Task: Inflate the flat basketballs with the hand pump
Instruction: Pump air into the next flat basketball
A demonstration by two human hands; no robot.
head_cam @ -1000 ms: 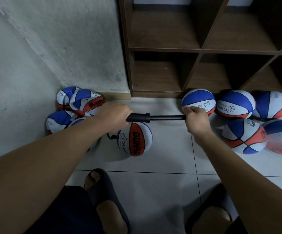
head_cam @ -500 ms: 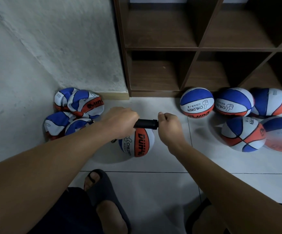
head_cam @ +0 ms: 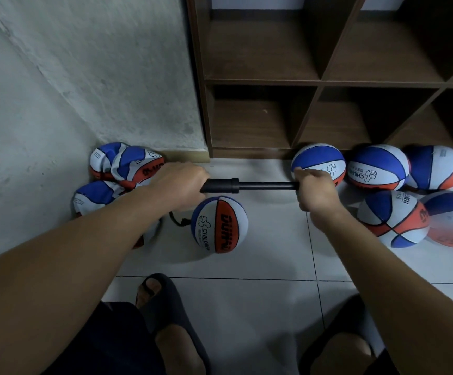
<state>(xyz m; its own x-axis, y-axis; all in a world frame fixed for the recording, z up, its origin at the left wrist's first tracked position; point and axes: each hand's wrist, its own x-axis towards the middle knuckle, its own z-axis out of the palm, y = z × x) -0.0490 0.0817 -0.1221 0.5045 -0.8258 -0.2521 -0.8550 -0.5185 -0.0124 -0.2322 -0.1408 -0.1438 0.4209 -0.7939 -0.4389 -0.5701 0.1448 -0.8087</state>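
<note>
The pump barrel (head_cam: pixel 220 186) is clamped in the left hand (head_cam: pixel 178 185), fingers curled round it, while the handle end of the drawn-out rod (head_cam: pixel 266 186) is gripped in the right hand (head_cam: pixel 314 188). The hand pump is held level above the floor (head_cam: pixel 260 253), with the rod pulled far out. A short black hose (head_cam: pixel 176 221) is seen running down from under the left hand to the ball being filled (head_cam: pixel 219 224), which sits on the tiles just below the barrel and looks nearly round. The needle joint itself cannot be made out.

Crumpled flat balls (head_cam: pixel 119 169) are piled in the corner by the wall (head_cam: pixel 84 77); round ones (head_cam: pixel 377 169) are gathered on the right, in front of the wooden shelf (head_cam: pixel 260 82).

The ball is judged light and free to roll, so it could be dragged by the hose; the barrel is best kept steady and close above it. The rod is thin and probably stiff, so straight strokes are called for, lest the hose be tugged sideways. The flat balls will be soft and floppy, best taken by the skin near the valve.
</note>
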